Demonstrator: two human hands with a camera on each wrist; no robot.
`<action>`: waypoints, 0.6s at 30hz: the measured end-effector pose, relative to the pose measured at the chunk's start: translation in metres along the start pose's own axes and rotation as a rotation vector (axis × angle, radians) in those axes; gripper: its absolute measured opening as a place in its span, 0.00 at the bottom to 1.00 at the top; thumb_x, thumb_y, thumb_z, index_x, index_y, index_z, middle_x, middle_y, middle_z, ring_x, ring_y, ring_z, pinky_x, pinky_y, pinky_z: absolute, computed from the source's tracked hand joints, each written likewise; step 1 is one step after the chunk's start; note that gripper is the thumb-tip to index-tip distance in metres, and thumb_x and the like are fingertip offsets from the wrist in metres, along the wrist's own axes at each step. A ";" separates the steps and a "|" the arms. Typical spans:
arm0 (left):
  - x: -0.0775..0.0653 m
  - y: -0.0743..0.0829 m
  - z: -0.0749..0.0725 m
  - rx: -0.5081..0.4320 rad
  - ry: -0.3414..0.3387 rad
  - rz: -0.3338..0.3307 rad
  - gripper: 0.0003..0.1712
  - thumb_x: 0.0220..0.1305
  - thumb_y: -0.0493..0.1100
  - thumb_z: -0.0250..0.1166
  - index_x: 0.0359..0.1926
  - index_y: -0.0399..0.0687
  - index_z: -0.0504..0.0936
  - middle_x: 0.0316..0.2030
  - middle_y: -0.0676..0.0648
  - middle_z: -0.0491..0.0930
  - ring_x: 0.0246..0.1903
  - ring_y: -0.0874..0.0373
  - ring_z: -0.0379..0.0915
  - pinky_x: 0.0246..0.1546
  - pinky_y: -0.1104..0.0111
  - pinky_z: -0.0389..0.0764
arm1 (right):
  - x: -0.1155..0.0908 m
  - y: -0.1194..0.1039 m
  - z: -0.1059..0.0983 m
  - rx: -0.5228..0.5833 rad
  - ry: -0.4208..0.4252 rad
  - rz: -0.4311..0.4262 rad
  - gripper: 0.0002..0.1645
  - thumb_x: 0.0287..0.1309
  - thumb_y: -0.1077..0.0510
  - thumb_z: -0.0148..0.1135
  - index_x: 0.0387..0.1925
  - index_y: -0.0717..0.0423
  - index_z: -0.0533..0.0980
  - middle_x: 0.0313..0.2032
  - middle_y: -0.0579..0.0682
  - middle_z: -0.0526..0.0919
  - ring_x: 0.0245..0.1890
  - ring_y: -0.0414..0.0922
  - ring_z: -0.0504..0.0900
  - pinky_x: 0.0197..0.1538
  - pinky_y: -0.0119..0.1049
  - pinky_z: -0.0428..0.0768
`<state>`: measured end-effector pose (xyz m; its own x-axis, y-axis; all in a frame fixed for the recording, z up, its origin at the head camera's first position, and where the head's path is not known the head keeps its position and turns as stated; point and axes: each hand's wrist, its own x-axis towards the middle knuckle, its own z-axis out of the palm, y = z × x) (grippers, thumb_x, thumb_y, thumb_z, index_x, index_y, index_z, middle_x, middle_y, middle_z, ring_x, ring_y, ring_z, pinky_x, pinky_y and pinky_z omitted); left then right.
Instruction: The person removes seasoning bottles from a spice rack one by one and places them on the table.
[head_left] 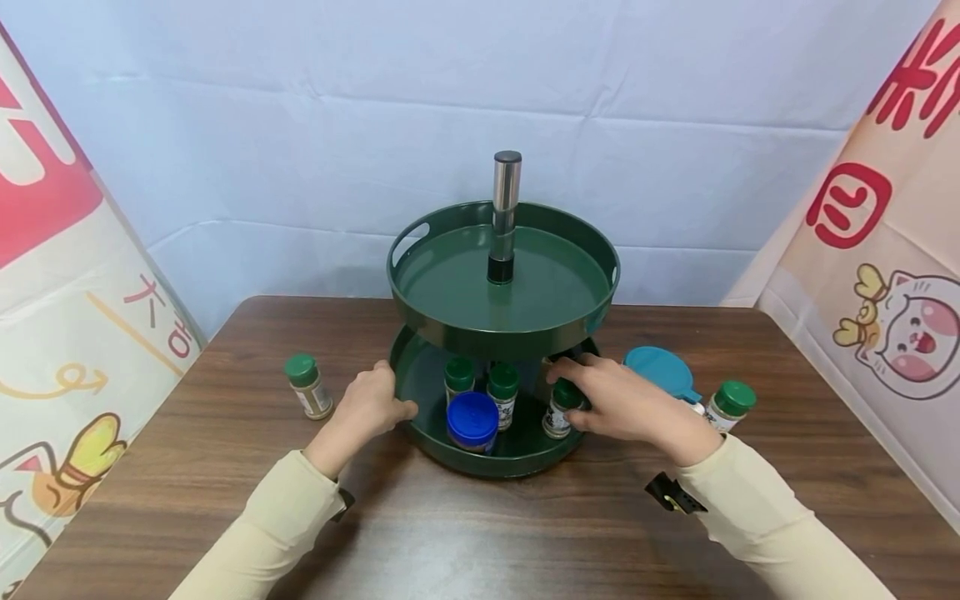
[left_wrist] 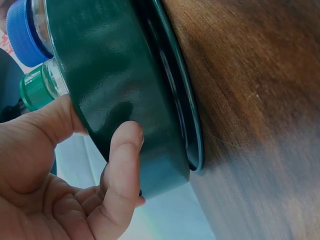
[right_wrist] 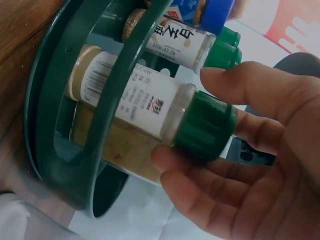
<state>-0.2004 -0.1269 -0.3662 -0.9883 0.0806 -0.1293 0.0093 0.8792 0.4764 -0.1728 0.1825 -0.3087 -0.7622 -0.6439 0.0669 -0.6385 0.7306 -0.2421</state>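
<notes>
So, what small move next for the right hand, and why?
Probably ease the right hand off the green-capped jar beneath it: that looks upright in the lower tray, which the left hand holds, while an outer jar stands on the table.

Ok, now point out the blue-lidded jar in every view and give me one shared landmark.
Head: the blue-lidded jar is below centre, near the front of the lower tray.
Left wrist: the blue-lidded jar is in the top left corner.
Right wrist: the blue-lidded jar is at the top edge, right of centre.
Landmark: that lower tray.
</notes>
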 end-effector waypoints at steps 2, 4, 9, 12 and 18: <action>0.000 -0.001 0.000 0.001 0.001 0.000 0.37 0.45 0.48 0.66 0.49 0.26 0.64 0.27 0.39 0.75 0.22 0.51 0.71 0.22 0.62 0.75 | 0.002 0.000 0.003 0.012 0.013 -0.009 0.19 0.47 0.62 0.63 0.45 0.57 0.72 0.39 0.57 0.75 0.28 0.45 0.70 0.23 0.38 0.69; 0.000 -0.001 0.000 -0.002 0.001 -0.001 0.36 0.45 0.48 0.66 0.49 0.27 0.64 0.26 0.40 0.75 0.22 0.51 0.71 0.22 0.62 0.75 | 0.003 0.001 0.005 0.013 0.026 -0.023 0.18 0.48 0.63 0.62 0.43 0.56 0.71 0.37 0.55 0.74 0.26 0.44 0.68 0.22 0.37 0.67; 0.000 0.000 0.000 -0.001 -0.001 -0.002 0.37 0.45 0.48 0.66 0.49 0.26 0.64 0.26 0.40 0.75 0.22 0.52 0.71 0.22 0.62 0.75 | 0.004 0.003 0.008 -0.006 0.055 -0.055 0.17 0.48 0.65 0.61 0.42 0.54 0.71 0.37 0.53 0.74 0.26 0.43 0.67 0.22 0.37 0.66; 0.001 -0.001 0.000 0.001 -0.008 0.001 0.39 0.45 0.48 0.66 0.52 0.25 0.62 0.26 0.39 0.75 0.22 0.52 0.72 0.22 0.61 0.76 | 0.004 0.003 0.009 -0.015 0.062 -0.071 0.17 0.47 0.65 0.61 0.42 0.54 0.72 0.37 0.53 0.75 0.26 0.43 0.68 0.22 0.37 0.67; 0.002 -0.001 0.000 0.002 -0.014 0.002 0.40 0.46 0.48 0.66 0.53 0.24 0.61 0.26 0.39 0.75 0.22 0.52 0.72 0.22 0.61 0.76 | 0.003 0.003 0.005 -0.003 0.051 -0.081 0.18 0.48 0.65 0.62 0.43 0.54 0.72 0.38 0.53 0.76 0.27 0.42 0.69 0.23 0.36 0.68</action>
<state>-0.2027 -0.1279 -0.3669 -0.9861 0.0884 -0.1407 0.0112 0.8801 0.4747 -0.1766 0.1814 -0.3144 -0.7123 -0.6886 0.1357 -0.6986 0.6770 -0.2314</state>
